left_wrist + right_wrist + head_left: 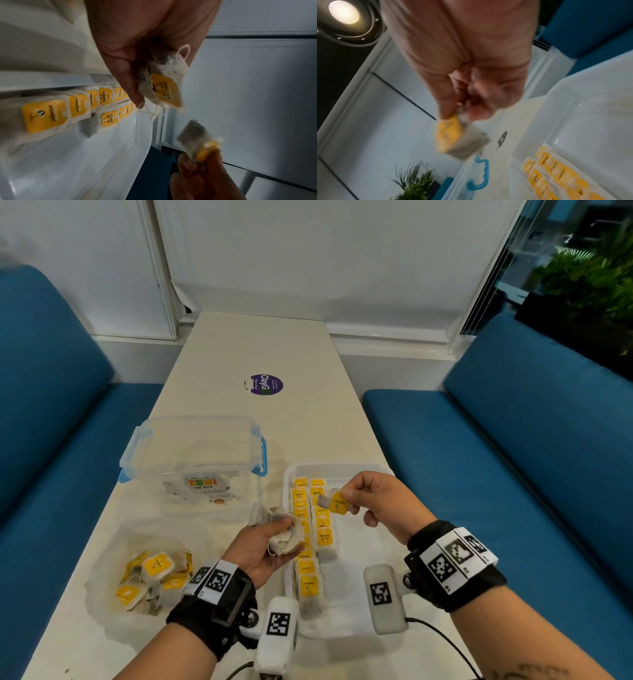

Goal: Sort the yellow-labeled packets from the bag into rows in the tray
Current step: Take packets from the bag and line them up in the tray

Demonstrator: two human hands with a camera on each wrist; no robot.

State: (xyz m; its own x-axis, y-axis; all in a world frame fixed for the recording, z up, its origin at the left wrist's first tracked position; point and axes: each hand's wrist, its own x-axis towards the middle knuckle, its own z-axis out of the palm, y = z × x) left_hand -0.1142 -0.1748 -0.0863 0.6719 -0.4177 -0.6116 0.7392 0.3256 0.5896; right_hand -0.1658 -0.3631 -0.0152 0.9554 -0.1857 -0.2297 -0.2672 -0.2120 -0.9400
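Bench, long and pale, carries everything, with blue seats flanking it on both sides. Near its middle sits a round purple sticker reading "ClayG", its last letters unclear. On the left stands a clear storage box with blue latches, a paper inside showing "KIT"; it is probably just parked out of the way.

Next in size, the white tray lies before the person, holding two rows of packets overlapped like shingles so each yellow label stays readable; "RELAX" and "MOMENT" can be made out in the left wrist view. The left row runs longer than the right, so the job looks partly done, with the right half of the tray unfilled.

Left of the tray, the clear bag lies open on the bench with more yellow-labelled packets piled loose inside, awaiting sorting.

Over the tray's left edge, the left hand has its fingers curled round a small bundle of packets, one marked "RELAX", likely a supply for quick feeding. The right hand hovers over the far end of the rows, thumb and fingers pinching a single packet by its yellow label, seemingly to lay it onto a row.
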